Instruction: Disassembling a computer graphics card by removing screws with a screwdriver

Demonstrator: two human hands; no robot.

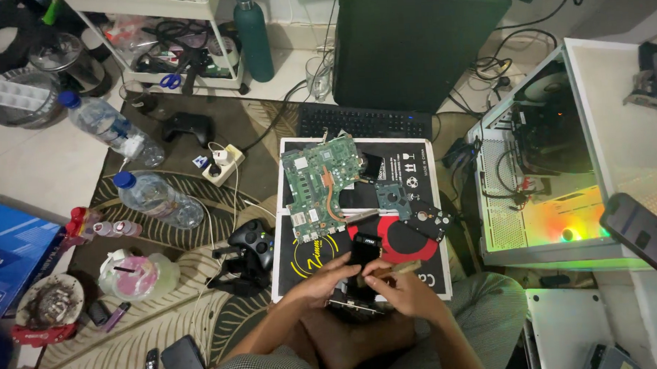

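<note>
Low in the middle of the head view, my left hand point(325, 280) grips a small black rectangular part point(364, 249) from the left side. My right hand point(403, 288) is closed on a thin tool point(395, 269) whose tip meets that part. Both hands hover over the near edge of a black cardboard box point(416, 166) lying flat on the floor. On the box lie a green laptop motherboard point(317, 181) with copper heat pipes and a bare hard drive point(426, 218). My crossed legs sit just below the hands.
An open white computer case point(534, 168) glows at right, with a phone point(645, 237) on it. A black tower point(411, 41), keyboard point(363, 120), game controllers point(253, 243), two water bottles point(155, 199), a power strip point(220, 163) and a blue box point(10, 250) surround me.
</note>
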